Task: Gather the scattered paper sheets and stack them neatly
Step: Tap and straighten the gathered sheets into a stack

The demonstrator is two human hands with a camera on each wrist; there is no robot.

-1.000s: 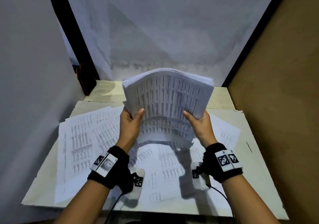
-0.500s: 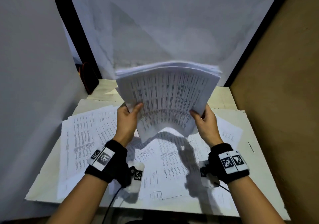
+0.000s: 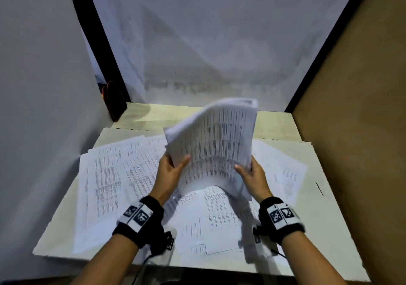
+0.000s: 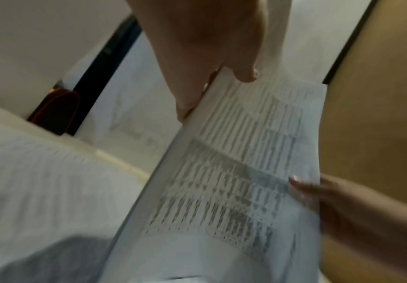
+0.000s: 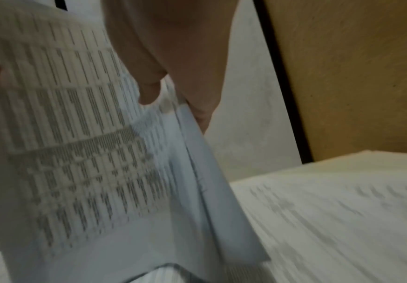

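Note:
A thick stack of printed sheets stands tilted in the air above the table, its top leaning to the right. My left hand grips its left edge, thumb on the printed face. At the right edge my right hand holds it the same way, thumb on the front sheet. The stack bends between the two hands and its lower edge curls over the table. Loose printed sheets lie spread flat on the white board below, left, under and right of the hands.
A grey wall panel closes the left side and a brown board the right. A white sheet hangs at the back. A dark red-edged object stands in the back left corner. More sheets lie at the right.
The stack has come down and turned: its left corner dropped, its top now leans right. Both hands moved lower and closer together, still holding its side edges.

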